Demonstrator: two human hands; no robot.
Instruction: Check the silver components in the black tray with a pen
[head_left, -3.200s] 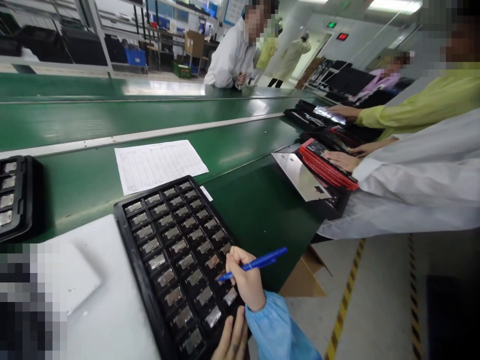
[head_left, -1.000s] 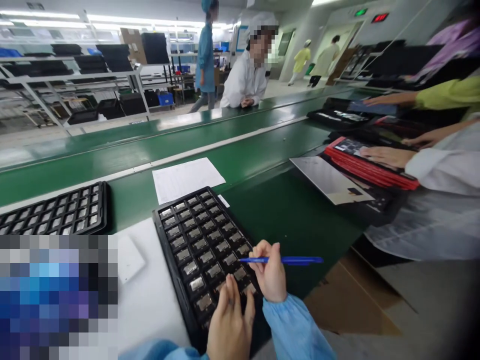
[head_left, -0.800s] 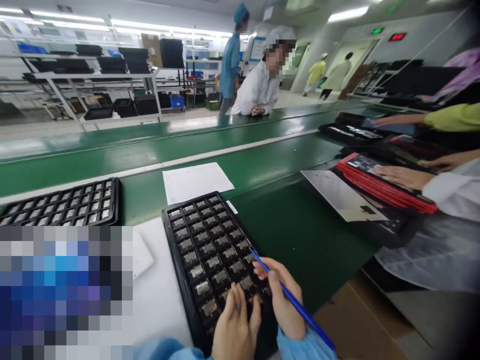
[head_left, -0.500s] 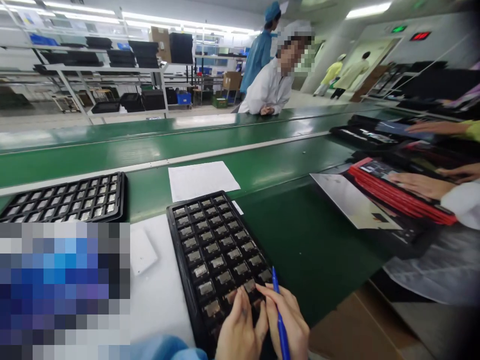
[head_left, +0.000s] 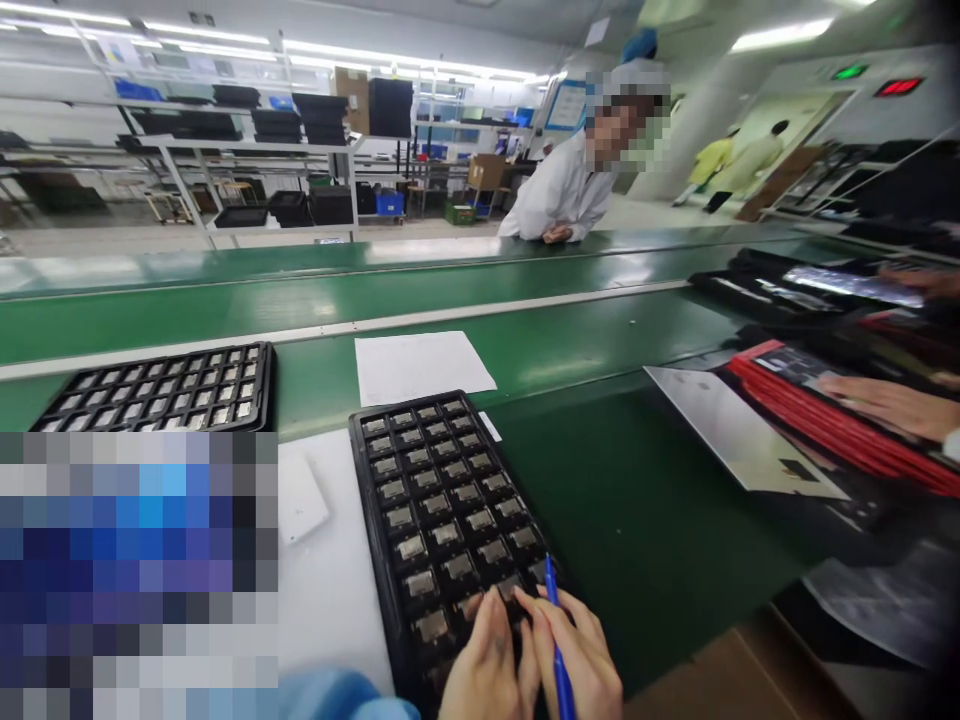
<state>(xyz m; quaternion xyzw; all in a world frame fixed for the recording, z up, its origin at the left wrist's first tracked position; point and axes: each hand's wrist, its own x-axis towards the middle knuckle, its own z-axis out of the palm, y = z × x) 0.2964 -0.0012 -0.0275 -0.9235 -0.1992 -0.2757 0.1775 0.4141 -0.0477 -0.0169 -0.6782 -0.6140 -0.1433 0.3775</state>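
Both hands at the near end of the black tray [head_left: 450, 500], which sits on the white mat [head_left: 330, 560] on the green bench [head_left: 637, 500], right in front of me. Left hand [head_left: 487, 670] lies flat on the nearest rows, fingers together and extended, tips touching the small metal parts [head_left: 420, 583] in their pockets. Right hand [head_left: 581, 660] is just beside it, touching, fingers curled around a blue pen [head_left: 555, 640] whose tip points up-table over the tray edge. Second tray [head_left: 165, 388] off to the left, paper sheet [head_left: 420, 365] just beyond my tray. A co-worker's hand [head_left: 892, 405] rests on a red stack [head_left: 832, 425] at right.
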